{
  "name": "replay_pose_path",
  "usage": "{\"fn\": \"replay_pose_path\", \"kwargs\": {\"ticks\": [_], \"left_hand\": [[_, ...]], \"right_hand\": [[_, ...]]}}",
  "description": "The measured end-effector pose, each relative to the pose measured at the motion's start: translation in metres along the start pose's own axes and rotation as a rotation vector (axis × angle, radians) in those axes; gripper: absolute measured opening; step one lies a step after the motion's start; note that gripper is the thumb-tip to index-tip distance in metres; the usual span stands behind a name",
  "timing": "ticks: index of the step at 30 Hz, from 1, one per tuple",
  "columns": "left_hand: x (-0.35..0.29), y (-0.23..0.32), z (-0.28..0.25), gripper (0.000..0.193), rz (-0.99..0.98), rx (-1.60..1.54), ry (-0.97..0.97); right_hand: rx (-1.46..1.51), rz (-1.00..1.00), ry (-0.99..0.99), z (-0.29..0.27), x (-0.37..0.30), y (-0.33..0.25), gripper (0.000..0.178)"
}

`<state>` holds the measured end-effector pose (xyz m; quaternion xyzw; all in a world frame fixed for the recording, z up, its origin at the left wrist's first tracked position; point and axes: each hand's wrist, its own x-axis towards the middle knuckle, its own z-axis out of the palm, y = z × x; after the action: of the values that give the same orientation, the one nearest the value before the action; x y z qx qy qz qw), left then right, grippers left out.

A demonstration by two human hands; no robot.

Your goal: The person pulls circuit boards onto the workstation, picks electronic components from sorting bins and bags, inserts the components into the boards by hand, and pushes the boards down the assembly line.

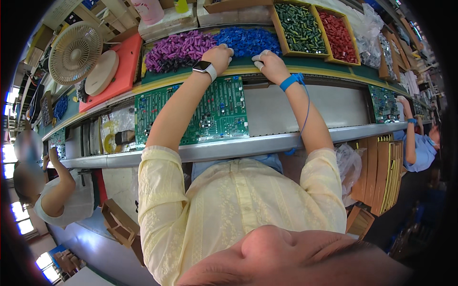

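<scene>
Both hands reach into the heap of small blue plastic components (248, 42) beyond the green printed circuit board (210, 112), left hand (218, 57) and right hand (271, 64) (fingertips capped white) curled loosely, grip unclear.

An electronics assembly line — green circuit boards (210, 112) on a conveyor (305, 107), bins of coloured components (312, 31), workers seated alongside

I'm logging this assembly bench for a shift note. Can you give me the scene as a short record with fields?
left hand: reaching into the blue parts pile, beside the purple parts pile; watch on wrist
right hand: at the blue pile's near edge, blue wrist strap
in front: green circuit board on the conveyor
far right: trays of green parts and red parts
</scene>
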<state>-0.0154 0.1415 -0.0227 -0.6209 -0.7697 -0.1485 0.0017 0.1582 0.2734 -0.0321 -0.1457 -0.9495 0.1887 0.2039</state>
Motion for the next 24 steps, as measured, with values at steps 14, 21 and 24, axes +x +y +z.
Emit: {"fn": "replay_pose_path", "kwargs": {"ticks": [14,21,24], "left_hand": [[-0.08,0.023,-0.043,0.016,-0.077,-0.435,0.214],[-0.114,0.024,-0.046,0.018,-0.2,-0.591,0.174],[-0.117,0.02,-0.043,0.021,-0.288,-0.64,0.109]], "right_hand": [[0.265,-0.174,-0.186,0.013,-0.021,-0.085,0.013],[0.332,-0.237,-0.41,0.033,-0.029,-0.09,0.014],[0.351,-0.209,-0.436,0.035,-0.027,-0.091,0.015]]}}
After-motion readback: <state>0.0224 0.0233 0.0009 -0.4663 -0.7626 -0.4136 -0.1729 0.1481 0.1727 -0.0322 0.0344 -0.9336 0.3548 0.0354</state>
